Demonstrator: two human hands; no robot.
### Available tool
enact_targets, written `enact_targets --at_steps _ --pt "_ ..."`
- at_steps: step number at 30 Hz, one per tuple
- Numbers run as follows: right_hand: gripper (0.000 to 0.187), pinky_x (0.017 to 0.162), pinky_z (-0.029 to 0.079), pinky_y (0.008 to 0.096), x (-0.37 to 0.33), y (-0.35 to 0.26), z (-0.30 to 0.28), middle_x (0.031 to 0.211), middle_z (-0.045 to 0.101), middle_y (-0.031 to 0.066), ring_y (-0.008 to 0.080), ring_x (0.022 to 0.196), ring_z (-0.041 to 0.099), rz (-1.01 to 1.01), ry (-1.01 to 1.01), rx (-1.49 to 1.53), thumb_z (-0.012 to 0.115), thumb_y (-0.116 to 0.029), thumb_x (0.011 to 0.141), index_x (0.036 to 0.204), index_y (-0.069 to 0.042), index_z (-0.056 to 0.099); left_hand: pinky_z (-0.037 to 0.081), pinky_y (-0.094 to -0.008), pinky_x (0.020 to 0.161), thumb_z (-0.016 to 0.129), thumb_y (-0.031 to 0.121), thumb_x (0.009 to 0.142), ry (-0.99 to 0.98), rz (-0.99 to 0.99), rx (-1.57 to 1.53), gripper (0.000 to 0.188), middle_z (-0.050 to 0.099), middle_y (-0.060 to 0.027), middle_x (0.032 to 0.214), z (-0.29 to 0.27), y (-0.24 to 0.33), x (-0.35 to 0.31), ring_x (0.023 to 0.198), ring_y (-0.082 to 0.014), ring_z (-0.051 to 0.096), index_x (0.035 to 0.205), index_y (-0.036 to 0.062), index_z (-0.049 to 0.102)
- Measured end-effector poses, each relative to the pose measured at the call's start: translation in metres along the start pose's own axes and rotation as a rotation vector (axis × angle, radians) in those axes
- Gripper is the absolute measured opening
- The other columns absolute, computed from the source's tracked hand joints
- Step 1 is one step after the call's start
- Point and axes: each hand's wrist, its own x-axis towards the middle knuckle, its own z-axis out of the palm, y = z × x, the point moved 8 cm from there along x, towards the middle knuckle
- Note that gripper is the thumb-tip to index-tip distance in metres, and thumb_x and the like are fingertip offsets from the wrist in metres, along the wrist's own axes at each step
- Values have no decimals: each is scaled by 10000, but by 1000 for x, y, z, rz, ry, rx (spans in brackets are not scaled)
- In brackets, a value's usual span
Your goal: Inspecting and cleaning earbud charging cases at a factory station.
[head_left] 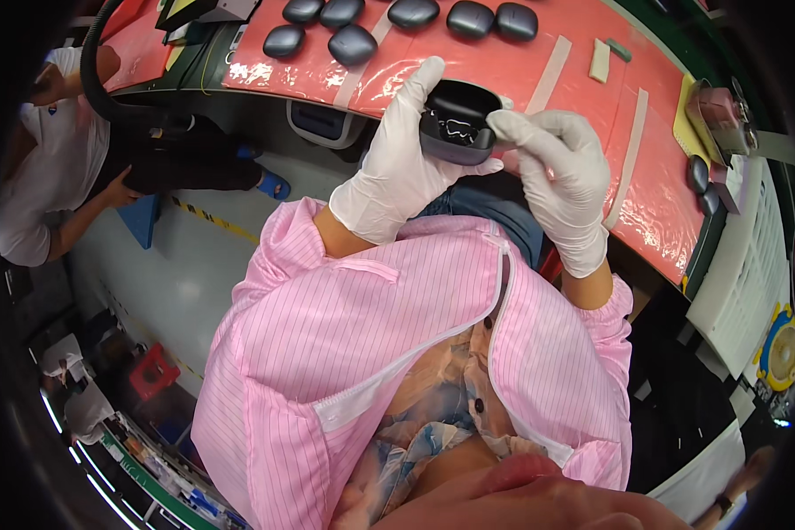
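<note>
My left hand [390, 166], in a white glove, is closed around a dark earbud charging case [459, 102] near the table's front edge. The case's lid is raised, and its shiny black inside faces up. My gloved right hand [565, 172] is at the case's right side, its fingers bent and pinched together, the fingertips at the rim by the lid. Whether something small is between those fingertips cannot be made out. Beyond my hands, several closed dark grey cases [353, 44] lie in loose rows on the red table mat [521, 84].
Pale tape strips [629, 159] cross the mat. At the right are a small clear container [723, 119], two dark cases [698, 175] and a white slatted panel [742, 265]. A black hose [93, 71] curves at the left, near a seated person [57, 168].
</note>
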Motion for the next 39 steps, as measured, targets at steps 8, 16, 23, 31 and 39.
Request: enact_targets --at_steps 8,16,23,31,39 --pt "243 709 509 258 12 -1 1 920 632 91 169 809 633 68 126 249 579 80 814 1017 -33 651 492 -330 541 344 555 951 -124 66 50 605 654 -162 865 -3 -6 16 766 -264 644 1000 0 580" --pt "305 613 469 305 7 -3 20 770 607 42 208 685 572 29 -129 37 611 55 741 969 -135 682 521 -302 579 286 527 974 -115 -12 -43 617 653 -174 993 -12 -5 16 771 -211 638 1067 -8 577" --pt "270 673 475 316 46 8 19 870 608 77 230 720 579 -235 -113 -130 655 -12 725 987 -75 662 517 -281 558 286 533 971 -93 -192 -120 606 627 -182 985 -12 -25 19 780 -239 628 1067 -6 547" --pt "192 679 464 336 31 43 36 758 595 30 213 769 589 97 -625 -778 661 -99 699 888 -121 680 496 -293 551 343 499 973 -52 -114 114 555 625 -128 917 -28 -22 36 756 -254 643 1100 -8 531" --pt "225 650 469 351 53 12 60 736 548 43 227 771 580 -227 -467 -487 664 -73 675 892 -134 668 475 -343 514 316 530 965 -47 -79 106 597 599 -196 944 -25 -15 43 773 -332 639 1113 -28 469"
